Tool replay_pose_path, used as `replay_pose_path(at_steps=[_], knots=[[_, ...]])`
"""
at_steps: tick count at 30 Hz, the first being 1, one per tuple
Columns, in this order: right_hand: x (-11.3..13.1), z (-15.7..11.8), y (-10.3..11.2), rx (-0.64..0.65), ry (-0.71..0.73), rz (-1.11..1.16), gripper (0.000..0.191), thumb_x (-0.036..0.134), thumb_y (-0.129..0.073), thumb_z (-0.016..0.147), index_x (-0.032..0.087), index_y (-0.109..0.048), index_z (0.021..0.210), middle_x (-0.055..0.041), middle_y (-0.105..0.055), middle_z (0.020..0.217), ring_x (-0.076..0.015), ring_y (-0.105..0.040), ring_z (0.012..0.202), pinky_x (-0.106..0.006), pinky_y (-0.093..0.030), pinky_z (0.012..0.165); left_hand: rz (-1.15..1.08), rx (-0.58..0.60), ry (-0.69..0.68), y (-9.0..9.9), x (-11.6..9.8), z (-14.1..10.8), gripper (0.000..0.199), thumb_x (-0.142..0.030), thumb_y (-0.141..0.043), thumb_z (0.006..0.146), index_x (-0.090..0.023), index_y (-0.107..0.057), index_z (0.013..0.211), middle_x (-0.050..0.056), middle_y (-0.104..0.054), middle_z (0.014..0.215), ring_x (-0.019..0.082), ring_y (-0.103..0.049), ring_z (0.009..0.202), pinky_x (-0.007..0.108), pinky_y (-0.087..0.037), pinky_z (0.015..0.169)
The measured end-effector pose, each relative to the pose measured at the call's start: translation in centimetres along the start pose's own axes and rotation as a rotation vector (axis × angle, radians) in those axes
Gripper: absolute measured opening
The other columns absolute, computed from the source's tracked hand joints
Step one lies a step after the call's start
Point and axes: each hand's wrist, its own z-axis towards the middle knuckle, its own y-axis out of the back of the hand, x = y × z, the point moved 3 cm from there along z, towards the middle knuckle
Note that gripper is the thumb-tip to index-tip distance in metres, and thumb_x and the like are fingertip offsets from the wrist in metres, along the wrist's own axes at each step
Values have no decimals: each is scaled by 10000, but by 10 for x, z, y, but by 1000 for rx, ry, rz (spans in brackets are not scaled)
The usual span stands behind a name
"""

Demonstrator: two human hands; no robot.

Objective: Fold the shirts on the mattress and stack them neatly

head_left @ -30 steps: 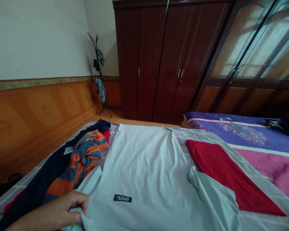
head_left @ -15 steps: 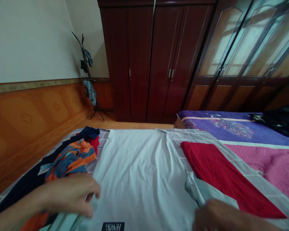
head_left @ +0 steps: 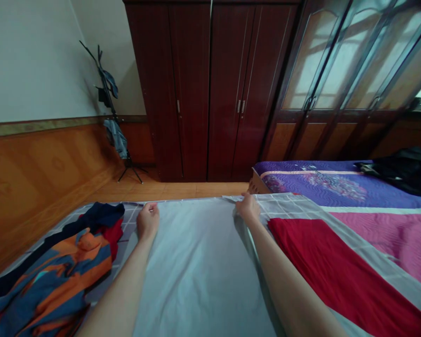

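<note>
While your hands stand well apart, your left hand (head_left: 148, 221) and right hand (head_left: 247, 208) each pinch far edge of pale T-shirt (head_left: 196, 276), flat on grey checked bedsheet (head_left: 287, 202). Light, soft, limp cloth: keep hold at far corners.

A rumpled orange-and-blue striped garment (head_left: 52, 276) lies on a grey checked bedsheet (head_left: 287, 203), beside a navy garment (head_left: 101, 215) and a bit of red cloth (head_left: 112, 238). A flat crimson cloth (head_left: 323, 267) lies on the sheet's far side, near a purple quilted bedspread (head_left: 319, 181) and a pink quilted one (head_left: 382, 238), with a black clothing heap (head_left: 402, 171) on top. Beyond stand a dark-red wooden wardrobe (head_left: 192, 93), a glass-panelled cabinet (head_left: 337, 61), and a black metal coat stand (head_left: 108, 107) hung with denim-blue clothes (head_left: 115, 138).
</note>
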Motion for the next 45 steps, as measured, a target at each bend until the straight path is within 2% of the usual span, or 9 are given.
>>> replay_pose_path(at_steps=[5,11,17,21,25,30,35,39,45], knots=[[-27,24,1,21,3,-148,435,202,-531,758,148,-587,1185,-179,-579,1178,-306,-563,1097,-398,-437,874,88,-100,116,12,32,16,266,-242,-480,803,-204,-648,1005,100,-688,1022,270,-634,954,346,-482,779],[-31,35,0,125,161,-233,430,128,-560,710,173,-614,1134,-126,-609,1160,-250,-559,1096,-321,-420,882,140,-74,144,7,36,19,284,-256,-518,765,-229,-662,1008,94,-697,1002,286,-639,912,355,-486,718],[-24,35,-6,50,197,-203,250,143,-500,771,141,-679,946,-174,-648,1044,-304,-586,1037,-370,-425,839,178,-54,143,4,35,16,299,-257,-514,764,-245,-663,1023,89,-694,1023,310,-632,909,386,-482,714],[-21,43,-6,6,208,-72,200,161,-510,770,145,-691,853,-161,-672,940,-306,-600,1002,-354,-423,816,187,-54,148,4,35,17,301,-262,-504,776,-251,-660,1033,86,-692,1020,311,-630,907,388,-480,704],[-27,60,-7,8,200,157,182,193,-498,762,161,-675,788,-93,-674,801,-241,-621,891,-285,-444,725,183,-66,153,3,36,18,303,-271,-508,776,-247,-659,1038,80,-692,1024,311,-628,916,385,-479,707],[-42,74,-8,127,159,528,208,333,-512,726,158,-617,767,-11,-600,633,-138,-569,570,-228,-429,514,180,-105,161,4,37,18,324,-259,-506,770,-248,-652,1060,73,-687,1046,299,-628,931,380,-488,735],[-49,74,-1,235,123,811,265,408,-582,635,180,-571,770,37,-514,550,-97,-474,435,-211,-365,408,181,-151,158,4,39,19,336,-240,-506,767,-236,-646,1072,71,-667,1089,276,-623,978,356,-497,787],[-49,74,2,255,118,946,303,416,-653,575,186,-564,751,40,-513,552,-90,-475,449,-205,-366,414,205,-165,157,4,39,20,359,-225,-495,783,-205,-635,1113,96,-651,1119,273,-614,1008,345,-493,810],[-50,79,-4,207,132,981,297,398,-688,576,174,-597,749,39,-534,556,-75,-464,463,-198,-379,452,291,-80,126,-1,39,21,425,-230,-480,811,-202,-577,1225,106,-637,1164,286,-604,1028,359,-480,826]])
